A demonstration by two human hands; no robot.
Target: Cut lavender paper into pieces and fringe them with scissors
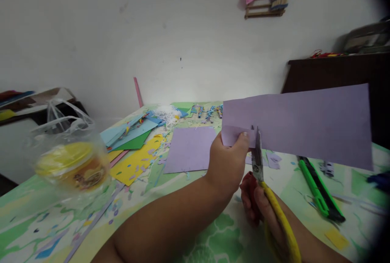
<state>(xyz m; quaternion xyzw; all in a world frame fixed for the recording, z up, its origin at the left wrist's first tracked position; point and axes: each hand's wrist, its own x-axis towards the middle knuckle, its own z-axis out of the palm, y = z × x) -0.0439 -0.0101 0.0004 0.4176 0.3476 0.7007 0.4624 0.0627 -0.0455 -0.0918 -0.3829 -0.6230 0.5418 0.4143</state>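
My left hand [227, 163] pinches the lower left corner of a long purple paper strip [313, 124], its thumb on a small flap of the paper. The strip is held up above the table and stretches to the right. My right hand [268, 210] grips scissors [282, 224] with one yellow and one red handle. The scissor blades point up and stand slightly apart at the strip's lower edge, just right of my left thumb. Another purple sheet [190, 149] lies flat on the table behind my left forearm.
A bagged tub with a yellow lid [65, 157] stands at the left. Coloured sheets [134, 141], white string [167, 114] and paper scraps lie behind. A green cutter [319, 190] rests at the right. The table [225, 238] meets a wall.
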